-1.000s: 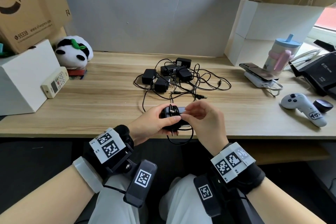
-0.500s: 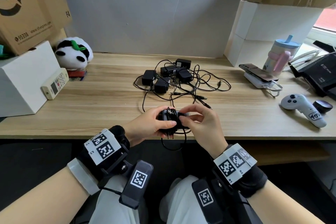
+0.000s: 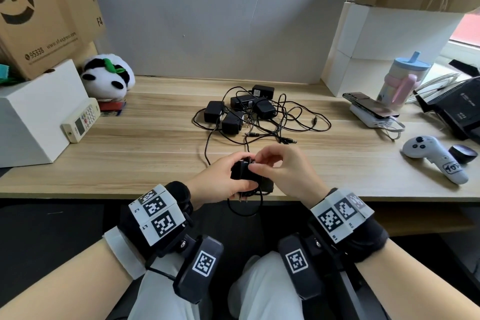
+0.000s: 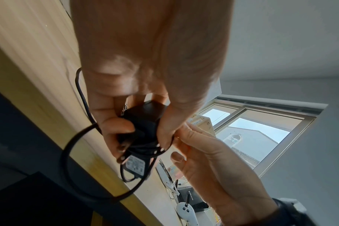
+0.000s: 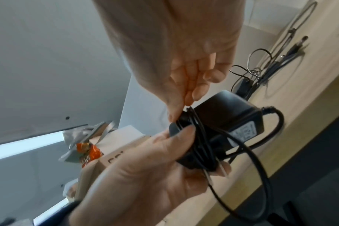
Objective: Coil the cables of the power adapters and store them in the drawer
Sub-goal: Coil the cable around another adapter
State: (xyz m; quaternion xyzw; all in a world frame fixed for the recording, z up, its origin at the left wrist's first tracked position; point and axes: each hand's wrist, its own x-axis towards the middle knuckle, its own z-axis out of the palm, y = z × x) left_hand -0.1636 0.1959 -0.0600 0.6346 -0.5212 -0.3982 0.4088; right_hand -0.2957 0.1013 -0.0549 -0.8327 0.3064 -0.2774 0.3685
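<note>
First adapter: winding in progress, none stored.
Left hand (image 3: 223,179) grips adapter (image 5: 222,122) at the near desk (image 3: 130,163) edge; right hand (image 3: 283,171) pinches its cable (image 4: 68,152) onto the wraps, one loop hanging loose. Five tangled adapters (image 3: 240,112) wait mid-desk. Drawer not in view.

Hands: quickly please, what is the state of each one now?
Left hand: closed, gripping the black boxy power adapter.
Right hand: closed, pinching the thin black cable wound around that adapter.
</note>
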